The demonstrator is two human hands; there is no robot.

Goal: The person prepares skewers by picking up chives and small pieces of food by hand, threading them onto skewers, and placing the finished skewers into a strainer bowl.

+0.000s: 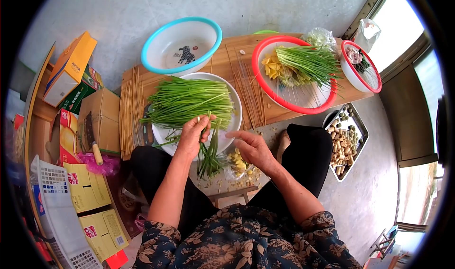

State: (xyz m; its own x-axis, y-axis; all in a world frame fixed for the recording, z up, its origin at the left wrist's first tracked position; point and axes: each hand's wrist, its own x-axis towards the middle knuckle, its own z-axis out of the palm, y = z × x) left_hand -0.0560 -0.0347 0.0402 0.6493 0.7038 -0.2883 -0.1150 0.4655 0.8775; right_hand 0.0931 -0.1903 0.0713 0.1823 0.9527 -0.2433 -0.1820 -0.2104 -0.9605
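My left hand (193,135) is closed around a small bunch of garlic chives (208,162); their leafy ends hang down over my lap. To its right is my right hand (255,148), index finger stretched toward the bunch and the other fingers partly curled; I see nothing in it. Just beyond both hands, a large heap of garlic chives (189,101) lies on a round white plate (237,120). Thin wooden skewers (127,108) lie left of the plate, and more skewers (244,91) lie to its right.
On the wooden table (222,56) stand a blue-rimmed basin (163,46), a red-rimmed basin (303,109) with chives and yellow slices, and a smaller red-rimmed bowl (355,79). A metal tray (362,136) of skewered food rests low at right. Boxes and a wooden-handled knife (96,150) are at left.
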